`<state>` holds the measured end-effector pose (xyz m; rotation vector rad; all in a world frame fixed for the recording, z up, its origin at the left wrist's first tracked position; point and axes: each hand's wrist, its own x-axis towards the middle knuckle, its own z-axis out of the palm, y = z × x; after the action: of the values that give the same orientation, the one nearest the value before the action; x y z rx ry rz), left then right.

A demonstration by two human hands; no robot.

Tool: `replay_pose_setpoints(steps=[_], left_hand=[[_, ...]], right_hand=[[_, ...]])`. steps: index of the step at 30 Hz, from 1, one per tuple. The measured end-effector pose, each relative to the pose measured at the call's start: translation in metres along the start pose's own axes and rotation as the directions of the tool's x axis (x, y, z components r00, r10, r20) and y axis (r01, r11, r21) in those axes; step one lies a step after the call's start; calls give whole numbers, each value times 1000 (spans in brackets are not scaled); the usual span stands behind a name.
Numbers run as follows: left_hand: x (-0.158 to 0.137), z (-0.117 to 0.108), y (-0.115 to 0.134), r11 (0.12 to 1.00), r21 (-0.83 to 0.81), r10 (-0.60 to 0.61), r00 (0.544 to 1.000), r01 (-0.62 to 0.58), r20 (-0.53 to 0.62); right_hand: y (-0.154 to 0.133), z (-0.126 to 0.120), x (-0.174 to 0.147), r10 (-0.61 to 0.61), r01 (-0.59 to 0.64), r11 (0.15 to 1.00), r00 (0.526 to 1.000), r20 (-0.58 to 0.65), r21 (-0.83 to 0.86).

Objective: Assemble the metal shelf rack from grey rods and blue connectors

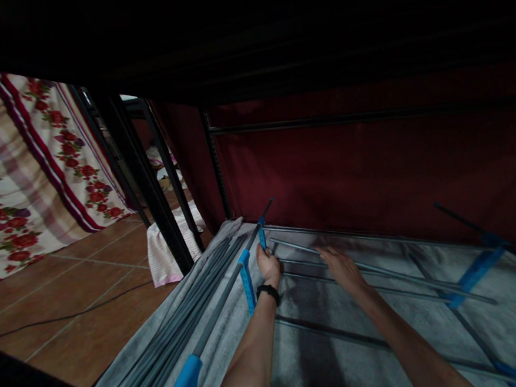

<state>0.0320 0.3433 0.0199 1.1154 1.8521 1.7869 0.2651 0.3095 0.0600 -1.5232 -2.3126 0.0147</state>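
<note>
My left hand [268, 266], with a dark band at its wrist, closes around the lower end of a small blue plastic connector [262, 235]. That connector sits near the far end of a long grey rod [221, 305]. Two more blue connectors [247, 277] are on the same rod, closer to me. My right hand [340, 268] lies palm down over a thin grey metal rod [294, 246], fingers stretched out; its contact with the rod is partly hidden. More grey rods [406, 292] run crosswise to blue connectors [471, 276] at the right, forming a frame.
A bundle of loose grey rods [182, 316] lies along the left of the grey blanket [327, 359]. Black metal posts [146, 183] and a dark overhead surface surround the space. A dark red cloth [349, 175] hangs behind. Floral fabric [61, 166] and a cable [93, 307] are left.
</note>
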Motion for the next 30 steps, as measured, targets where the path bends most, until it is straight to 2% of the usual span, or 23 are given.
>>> replay_pose_setpoints(steps=[7,21,30], left_hand=[[1,1,-2,998,60,-1,1000,0,8],[0,0,0,998,64,-6,1000,6,-7],[0,1,-2,998,67,18,1000,-16,-20]], right_hand=[[-10,6,-1,-12,12,1000,1000,13,-29],[-16,-3,-5,-39,38,997,999,-15,-71],[-13,-8,10,-30,30,996,1000,-6,-81]])
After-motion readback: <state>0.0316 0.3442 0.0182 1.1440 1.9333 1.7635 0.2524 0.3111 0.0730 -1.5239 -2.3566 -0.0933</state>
